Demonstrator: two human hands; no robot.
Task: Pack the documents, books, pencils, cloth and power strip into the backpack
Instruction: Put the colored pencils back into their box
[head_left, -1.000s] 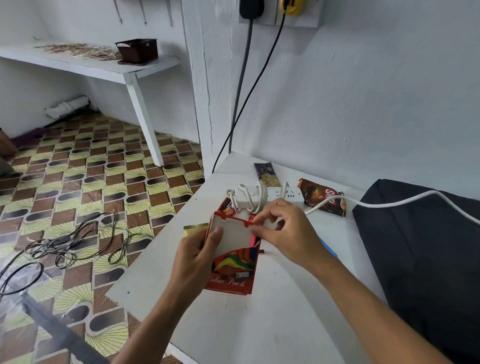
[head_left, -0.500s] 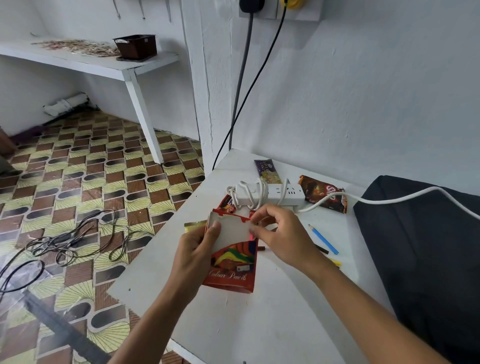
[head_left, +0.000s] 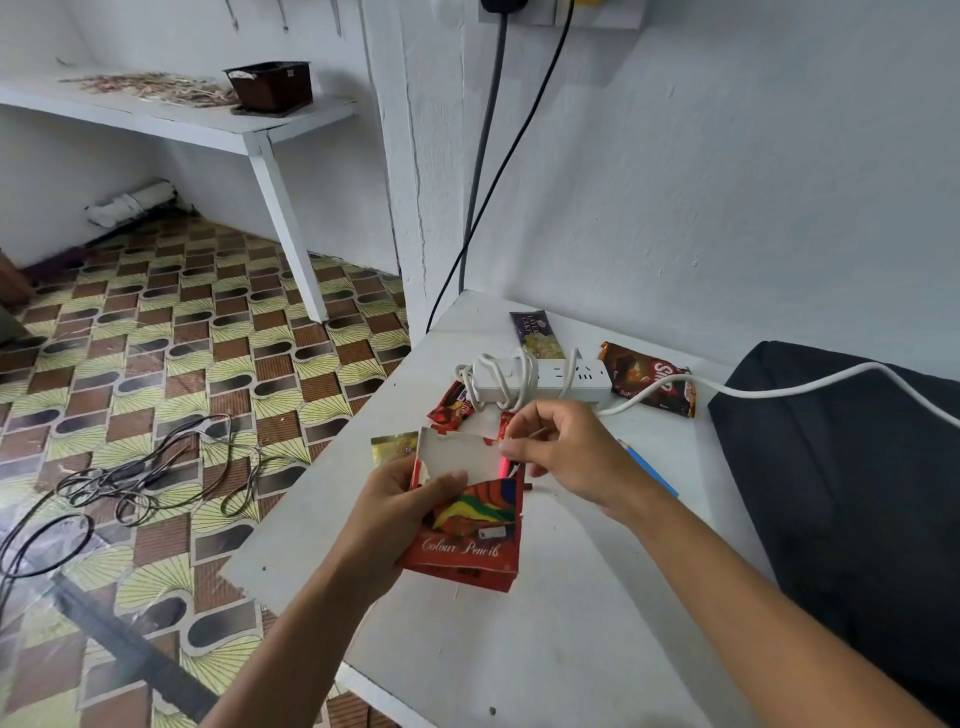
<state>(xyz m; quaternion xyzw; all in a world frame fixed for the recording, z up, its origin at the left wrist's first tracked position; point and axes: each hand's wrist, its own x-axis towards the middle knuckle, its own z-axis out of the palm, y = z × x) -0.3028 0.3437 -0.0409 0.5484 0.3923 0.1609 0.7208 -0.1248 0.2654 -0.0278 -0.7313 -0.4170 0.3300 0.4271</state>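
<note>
White table (head_left: 571, 649) against a white wall. Left hand (head_left: 400, 512) grips the red colour-pencil box (head_left: 472, 540), thumb holding its torn flap open; right hand (head_left: 566, 457) pinches a pencil at the mouth, now seated deeper than a second ago. Blue pencil (head_left: 649, 467) waits right of the box, power strip (head_left: 545, 376) beyond it, dark backpack (head_left: 852, 493) far right.

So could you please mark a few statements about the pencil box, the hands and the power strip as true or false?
1. The left hand holds the colour pencil box. True.
2. The right hand rests flat on the table. False: it pinches at the box's open top.
3. The power strip lies inside the backpack. False: it lies on the table.
4. A blue pencil lies on the table. True.
</note>
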